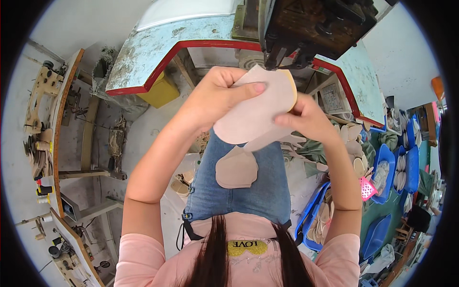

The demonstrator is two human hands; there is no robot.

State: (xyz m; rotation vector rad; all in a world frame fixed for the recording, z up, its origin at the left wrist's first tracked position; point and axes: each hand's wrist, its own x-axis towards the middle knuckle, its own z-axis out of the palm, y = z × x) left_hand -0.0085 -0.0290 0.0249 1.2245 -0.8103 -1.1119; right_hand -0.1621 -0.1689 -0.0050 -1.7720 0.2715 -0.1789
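Both hands hold a pale pink, rounded flat piece (253, 107) that looks like a shoe upper, with a yellowish edge along its right side. My left hand (217, 93) grips its upper left part, thumb on top and fingers hidden beneath. At its right edge, my right hand (308, 117) pinches it, thumb on the face. The top of the piece is close under the head of a dark sewing machine (318, 33); whether they touch I cannot tell. Another pale strip hangs below the right thumb. A small stack of beige pieces (236, 171) lies on my lap.
A worn pale-blue worktable (158, 45) with a red edge curves around the machine. Below it stands a yellow bin (160, 91). Blue baskets (313, 220) with sole-shaped pieces and loose cut pieces crowd the right. More sewing machines (40, 100) line the left.
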